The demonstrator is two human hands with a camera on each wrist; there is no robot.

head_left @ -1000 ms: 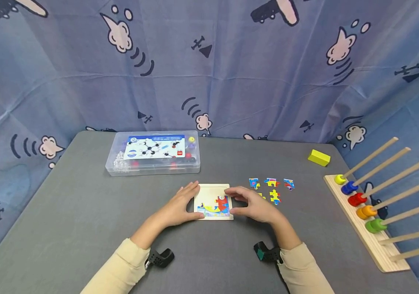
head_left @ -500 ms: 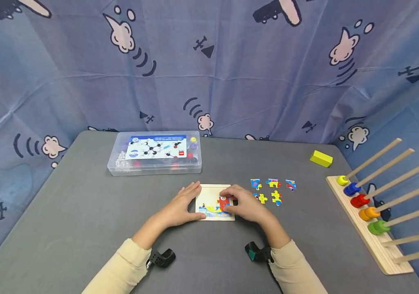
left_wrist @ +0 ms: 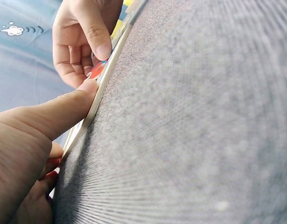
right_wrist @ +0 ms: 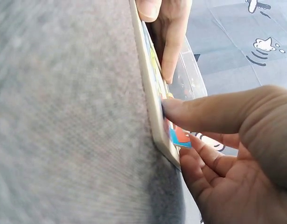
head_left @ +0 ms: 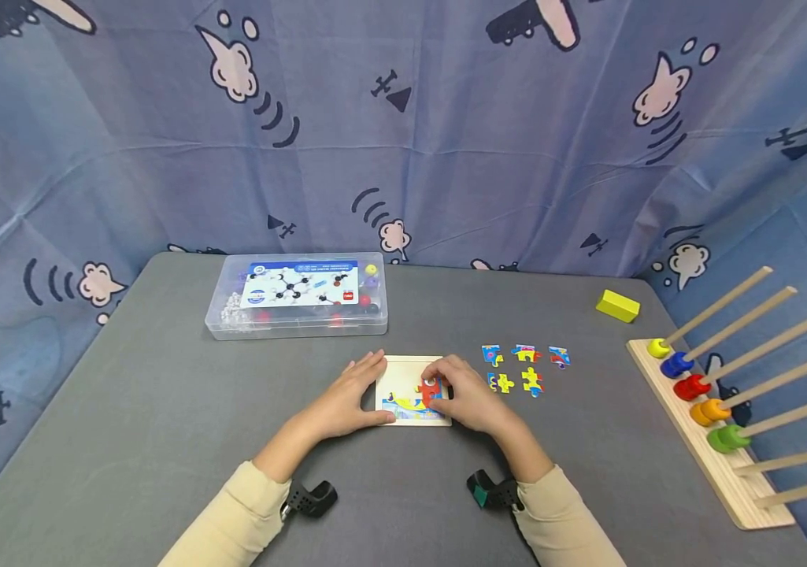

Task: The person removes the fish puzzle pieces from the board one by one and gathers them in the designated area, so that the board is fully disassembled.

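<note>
Right hand (head_left: 472, 400) has moved left over the single puzzle board (head_left: 403, 370), pinching one red piece (head_left: 430, 391), partly hidden; left hand (head_left: 349, 400), thumb and fingers apart, touches the board's left side. Five loose pieces (head_left: 533, 381) lie right.

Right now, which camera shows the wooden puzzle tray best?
The head view: it looks down on the wooden puzzle tray, though left hand and right hand overlap its sides. Both wrist views show it nearly edge-on.

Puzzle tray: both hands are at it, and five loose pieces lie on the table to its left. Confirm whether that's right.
Not quite: the head view shows the five loose pieces to the right of the puzzle tray. The left hand and right hand are both at it.
</note>
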